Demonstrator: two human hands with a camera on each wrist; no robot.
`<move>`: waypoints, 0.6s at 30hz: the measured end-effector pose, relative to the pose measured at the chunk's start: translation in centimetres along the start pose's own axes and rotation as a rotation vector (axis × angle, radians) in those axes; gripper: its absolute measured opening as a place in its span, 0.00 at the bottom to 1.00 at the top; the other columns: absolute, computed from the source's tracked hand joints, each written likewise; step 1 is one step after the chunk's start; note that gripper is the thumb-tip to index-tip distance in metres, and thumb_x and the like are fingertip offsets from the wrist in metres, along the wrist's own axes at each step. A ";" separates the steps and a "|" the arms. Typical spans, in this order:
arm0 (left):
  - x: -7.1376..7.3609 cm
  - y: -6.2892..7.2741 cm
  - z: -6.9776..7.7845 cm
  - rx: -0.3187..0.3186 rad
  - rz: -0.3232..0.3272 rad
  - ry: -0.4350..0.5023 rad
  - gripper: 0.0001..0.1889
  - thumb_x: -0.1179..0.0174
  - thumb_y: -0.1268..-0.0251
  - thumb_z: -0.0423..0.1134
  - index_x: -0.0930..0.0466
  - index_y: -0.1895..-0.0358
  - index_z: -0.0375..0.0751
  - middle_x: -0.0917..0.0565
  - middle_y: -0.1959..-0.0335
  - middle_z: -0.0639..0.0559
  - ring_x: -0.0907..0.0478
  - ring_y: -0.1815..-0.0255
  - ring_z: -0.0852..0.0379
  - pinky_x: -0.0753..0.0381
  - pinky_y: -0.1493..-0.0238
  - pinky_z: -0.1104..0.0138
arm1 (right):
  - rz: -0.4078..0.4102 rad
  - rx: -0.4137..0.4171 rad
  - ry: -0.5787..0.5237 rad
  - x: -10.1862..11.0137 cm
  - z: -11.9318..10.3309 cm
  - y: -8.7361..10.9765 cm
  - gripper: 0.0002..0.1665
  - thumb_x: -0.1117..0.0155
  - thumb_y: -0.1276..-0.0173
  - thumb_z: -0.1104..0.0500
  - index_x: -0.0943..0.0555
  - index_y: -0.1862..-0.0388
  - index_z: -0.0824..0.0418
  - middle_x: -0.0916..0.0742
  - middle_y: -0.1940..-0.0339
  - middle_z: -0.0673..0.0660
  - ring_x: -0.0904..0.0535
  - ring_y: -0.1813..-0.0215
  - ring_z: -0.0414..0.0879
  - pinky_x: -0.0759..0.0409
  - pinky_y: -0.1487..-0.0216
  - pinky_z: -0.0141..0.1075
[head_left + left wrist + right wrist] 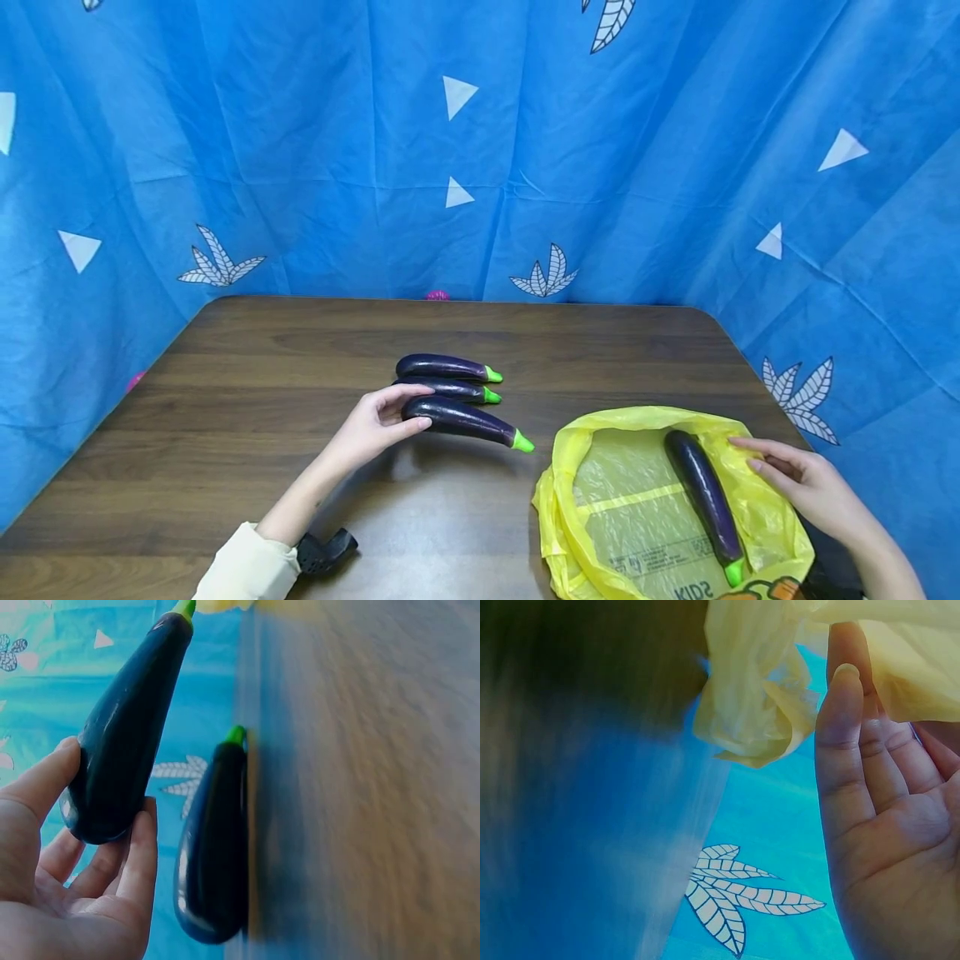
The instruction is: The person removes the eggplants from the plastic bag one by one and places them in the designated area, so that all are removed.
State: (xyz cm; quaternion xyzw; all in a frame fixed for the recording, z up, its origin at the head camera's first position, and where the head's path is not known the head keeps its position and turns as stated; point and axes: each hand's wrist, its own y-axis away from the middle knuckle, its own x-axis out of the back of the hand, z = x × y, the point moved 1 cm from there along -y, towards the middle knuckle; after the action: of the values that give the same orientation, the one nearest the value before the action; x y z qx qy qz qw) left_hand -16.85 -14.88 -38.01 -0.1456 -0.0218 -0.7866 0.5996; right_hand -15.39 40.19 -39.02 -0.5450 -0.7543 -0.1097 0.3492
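On the left, a blue curtain [300,125] is hanging in soft folds, and it is going around the back and the right side too. White triangles [79,250] and leaf pictures [220,260] are showing on it. A brown wood table [187,425] is standing in front, with dark and light stripes running across its top and round corners showing at the back. A pale sleeve [247,567] is coming in at the bottom, and a black thing [326,552] is sitting by the wrist. The left hand [375,425] is pinching the fat end of an eggplant [461,418] and holding it up off the table. Just behind, two other eggplants [442,367] are lying side by side on the wood. In the middle, near the front, the table is shining. To the right, a yellow bag [566,500] is resting on the table with its mouth wide. One more eggplant [705,496] is lying inside. The right hand [813,483] is pinching the bag's edge between thumb and finger.
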 end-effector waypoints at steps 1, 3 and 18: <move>0.1 0.1 -0.1 0.001 0.007 -0.007 0.21 0.35 0.41 0.37 0.23 0.44 0.38 0.24 0.45 0.44 0.26 0.45 0.52 0.25 0.50 0.67 | 0.000 -0.003 0.000 0.0 0.0 0.0 0.18 0.48 0.31 0.73 0.26 0.43 0.70 0.22 0.49 0.34 0.24 0.53 0.28 0.23 0.62 0.24; 0.4 0.4 -0.3 0.006 0.019 -0.027 0.21 0.35 0.41 0.38 0.23 0.44 0.38 0.24 0.44 0.45 0.29 0.42 0.52 0.28 0.47 0.66 | 0.001 -0.007 0.002 0.0 0.0 0.1 0.18 0.48 0.31 0.73 0.25 0.43 0.70 0.22 0.49 0.33 0.24 0.53 0.28 0.23 0.62 0.24; 1.0 0.9 -1.6 0.064 0.063 -0.085 0.23 0.34 0.42 0.41 0.24 0.44 0.37 0.24 0.44 0.44 0.30 0.41 0.50 0.31 0.43 0.59 | -0.003 0.009 -0.021 -0.1 0.2 0.0 0.19 0.49 0.31 0.73 0.26 0.42 0.70 0.22 0.48 0.33 0.24 0.52 0.28 0.23 0.61 0.25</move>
State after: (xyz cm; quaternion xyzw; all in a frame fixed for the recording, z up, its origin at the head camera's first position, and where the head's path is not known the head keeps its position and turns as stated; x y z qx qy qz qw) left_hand -16.53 -16.40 -39.41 -0.1605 -0.0678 -0.7593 0.6270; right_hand -15.43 40.24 -39.29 -0.5433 -0.7592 -0.1010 0.3438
